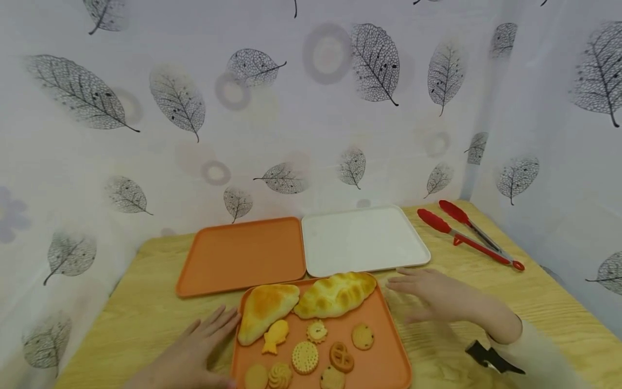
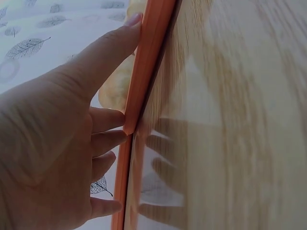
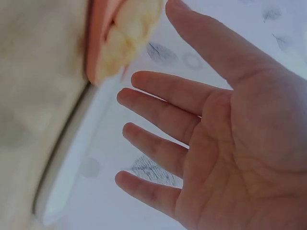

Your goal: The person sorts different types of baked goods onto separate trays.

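An orange tray (image 1: 381, 370) with pastries on it lies in front of me in the head view. My left hand (image 1: 187, 356) is at its left side; in the left wrist view the fingertips meet the tray's rim (image 2: 149, 52) and the fingers are extended. Off the right side, my right hand (image 1: 437, 297) hovers with spread fingers and holds nothing. The tray carries a triangular bun (image 1: 267, 312), a long braided bread (image 1: 337, 296), a fish-shaped cookie (image 1: 275, 335), a pretzel cookie (image 1: 342, 356), a round cracker (image 1: 305, 357) and several other cookies.
Behind the loaded tray stand a second orange tray (image 1: 248, 254) and a white tray (image 1: 364, 237), side by side. Red-tipped tongs (image 1: 473, 237) lie at the back right of the wooden table (image 1: 131, 319). A leaf-patterned curtain (image 1: 301, 129) hangs behind.
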`<state>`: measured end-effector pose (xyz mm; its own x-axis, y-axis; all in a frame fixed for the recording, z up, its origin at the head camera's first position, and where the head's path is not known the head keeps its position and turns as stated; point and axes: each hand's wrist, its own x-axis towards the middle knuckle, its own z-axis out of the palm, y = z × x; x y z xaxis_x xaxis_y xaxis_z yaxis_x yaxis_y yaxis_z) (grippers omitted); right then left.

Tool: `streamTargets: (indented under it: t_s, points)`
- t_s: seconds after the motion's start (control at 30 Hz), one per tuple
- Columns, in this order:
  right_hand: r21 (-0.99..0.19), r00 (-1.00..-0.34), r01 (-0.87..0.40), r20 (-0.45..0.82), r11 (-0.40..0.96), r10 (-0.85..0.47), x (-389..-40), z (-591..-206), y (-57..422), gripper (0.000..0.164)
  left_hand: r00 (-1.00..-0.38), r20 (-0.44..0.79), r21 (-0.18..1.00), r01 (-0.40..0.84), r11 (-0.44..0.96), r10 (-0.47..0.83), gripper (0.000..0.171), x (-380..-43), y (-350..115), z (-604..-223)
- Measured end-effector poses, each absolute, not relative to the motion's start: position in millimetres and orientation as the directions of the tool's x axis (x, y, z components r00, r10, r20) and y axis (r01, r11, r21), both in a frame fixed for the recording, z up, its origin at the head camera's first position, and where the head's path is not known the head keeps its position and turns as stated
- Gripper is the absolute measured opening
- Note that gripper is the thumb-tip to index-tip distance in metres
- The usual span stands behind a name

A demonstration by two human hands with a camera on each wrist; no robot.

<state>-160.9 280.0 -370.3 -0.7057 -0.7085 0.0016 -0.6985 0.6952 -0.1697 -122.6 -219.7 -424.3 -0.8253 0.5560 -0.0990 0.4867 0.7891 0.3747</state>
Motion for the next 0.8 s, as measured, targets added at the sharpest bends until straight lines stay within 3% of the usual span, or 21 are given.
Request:
streamTargets:
  t_s: [0.3, 0.4, 0.63, 0.8]
  points:
    - [-0.323, -0.817, -0.566, 0.096, 0.758, -0.569, -187, -327, 315, 0.067, -0.803, -0.043, 0.315, 0.554, 0.771, 0.594, 0.112, -121, -222, -430]
    - [-0.322, -0.85, -0.525, 0.145, 0.788, -0.507, -201, -321, 333, 0.068, -0.799, -0.047, 0.314, 0.558, 0.768, 0.599, 0.112, -122, -221, -432]
    - [-0.392, -0.941, -0.336, 0.171, 0.856, -0.29, -234, -321, 384, 0.078, -0.806, -0.055, 0.297, 0.55, 0.781, 0.589, 0.114, -123, -220, -437]
    - [-0.427, -0.97, -0.235, 0.159, 0.873, -0.183, -250, -340, 421, 0.087, -0.81, -0.056, 0.299, 0.545, 0.784, 0.584, 0.114, -124, -219, -438]
